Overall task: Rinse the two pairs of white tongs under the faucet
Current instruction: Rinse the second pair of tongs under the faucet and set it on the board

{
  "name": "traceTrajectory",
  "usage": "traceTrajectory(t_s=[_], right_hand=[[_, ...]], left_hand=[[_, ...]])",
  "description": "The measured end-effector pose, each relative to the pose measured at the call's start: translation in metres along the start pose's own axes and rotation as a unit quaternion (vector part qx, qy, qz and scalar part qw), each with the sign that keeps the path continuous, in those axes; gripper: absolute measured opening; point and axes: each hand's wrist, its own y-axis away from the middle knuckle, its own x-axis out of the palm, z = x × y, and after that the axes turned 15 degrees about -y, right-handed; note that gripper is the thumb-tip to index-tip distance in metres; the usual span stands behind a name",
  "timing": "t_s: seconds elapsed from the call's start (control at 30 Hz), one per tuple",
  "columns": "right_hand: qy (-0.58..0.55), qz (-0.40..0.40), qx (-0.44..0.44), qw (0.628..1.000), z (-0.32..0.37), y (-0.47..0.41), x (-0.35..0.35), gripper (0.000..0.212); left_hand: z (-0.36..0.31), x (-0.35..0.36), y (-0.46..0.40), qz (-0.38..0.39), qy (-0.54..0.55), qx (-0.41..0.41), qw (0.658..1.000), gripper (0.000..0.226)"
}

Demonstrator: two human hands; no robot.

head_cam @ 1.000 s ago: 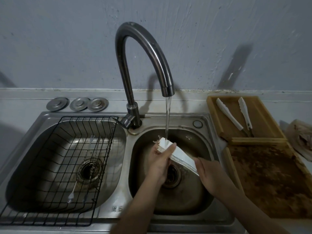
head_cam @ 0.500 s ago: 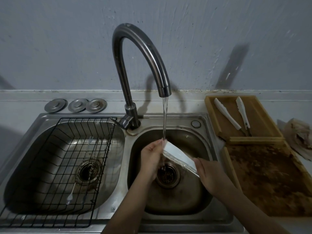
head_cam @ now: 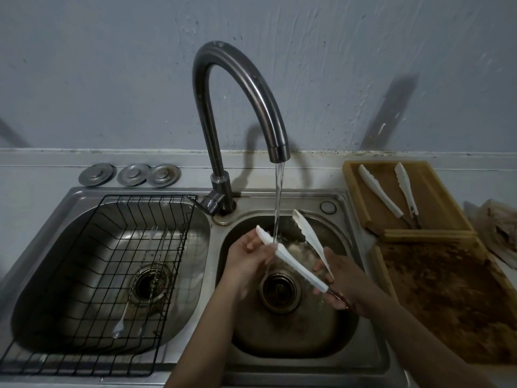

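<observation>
Right sink basin (head_cam: 307,340): faucet (head_cam: 243,77) running. Wooden tray (head_cam: 436,191) at right holds the second white tongs (head_cam: 383,196). First white tongs (head_cam: 296,266) are spread open under the stream. Right hand (head_cam: 349,287) grasps the hinge end. Left hand (head_cam: 246,259) grips one arm near its tip.

No legible text, label, brand or number anywhere
</observation>
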Motion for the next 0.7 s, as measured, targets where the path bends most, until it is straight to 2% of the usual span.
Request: traceTrajectory(t_s=[0.07, 0.13, 0.23, 0.37, 0.4, 0.47, 0.57, 0.63, 0.7], right_hand=[[-0.012, -0.018, 0.031, 0.999, -0.001, -0.004, 0.002, 0.054], [-0.023, -0.028, 0.066, 0.997, -0.004, -0.006, 0.003, 0.056], [-0.024, -0.038, 0.111, 0.993, -0.008, -0.006, 0.001, 0.058], [-0.024, -0.040, 0.157, 0.987, -0.012, -0.002, -0.004, 0.053], [-0.014, -0.031, 0.160, 0.987, -0.013, -0.001, -0.005, 0.053], [0.007, -0.017, 0.157, 0.987, -0.016, 0.001, -0.007, 0.053], [0.023, -0.022, 0.156, 0.987, -0.019, 0.003, -0.008, 0.051], [0.028, -0.034, 0.160, 0.986, -0.018, 0.004, -0.008, 0.050], [0.033, -0.040, 0.164, 0.985, -0.019, 0.005, -0.008, 0.051]], left_hand=[[-0.003, 0.008, 0.001, -0.047, -0.079, 0.027, 0.995, 0.061], [-0.007, 0.016, 0.003, -0.100, -0.153, 0.054, 0.982, 0.074], [-0.012, 0.023, 0.004, -0.141, -0.196, 0.096, 0.966, 0.064], [-0.025, 0.024, 0.003, -0.180, -0.212, 0.133, 0.951, 0.024], [-0.027, 0.022, 0.000, -0.198, -0.213, 0.134, 0.947, 0.031], [-0.028, 0.016, -0.005, -0.191, -0.227, 0.127, 0.947, 0.041], [-0.031, 0.011, -0.003, -0.114, -0.292, 0.117, 0.943, 0.031], [-0.032, 0.011, 0.002, -0.078, -0.352, 0.126, 0.924, 0.032], [-0.030, 0.010, 0.003, -0.084, -0.381, 0.143, 0.910, 0.034]])
